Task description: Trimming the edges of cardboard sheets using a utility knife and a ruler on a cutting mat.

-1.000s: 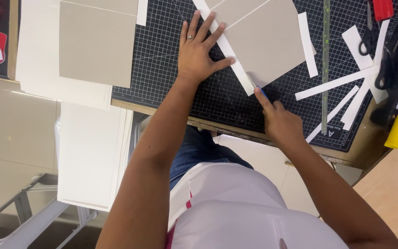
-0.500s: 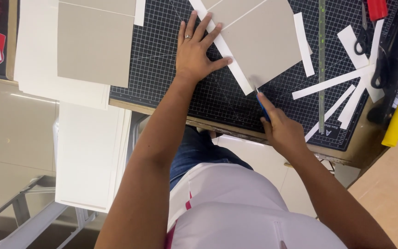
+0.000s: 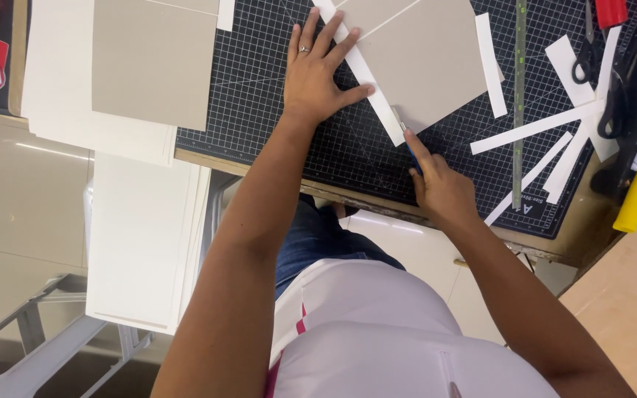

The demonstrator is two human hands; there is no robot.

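Closest in, the right hand (image 3: 440, 188) sits at the near edge of the cutting mat (image 3: 259, 96), fingers curled shut around a blue-handled craft knife (image 3: 409, 147), forefinger stretched along its back. The blade tip meets the near corner of the grey card (image 3: 425, 63), right where a long white strip (image 3: 363, 74) runs beside the card's edge. Just beyond, the left hand (image 3: 318, 74) lies flat, fingers spread wide apart, pressing on that white strip and the mat; a ring shows on one finger.

One grey card under the knife, then, and one dark gridded mat beneath it all. To the right, a single slim metal ruler (image 3: 519, 103) lies lengthways across the mat, with loose white offcuts (image 3: 554, 125) fanned around it, roughly six or seven, some overlapping. One pair of black-handled scissors (image 3: 584, 59) lies farther right, and a yellow-handled tool (image 3: 635, 195) rests at the table's right edge.

Far left, one more grey board (image 3: 152, 59) lies on a stack of white sheets (image 3: 60, 96). The mat covers a wooden tabletop (image 3: 576, 243). Off the table's near side, pale glossy floor tiles (image 3: 16, 191) and grey metal frame legs (image 3: 31, 346).
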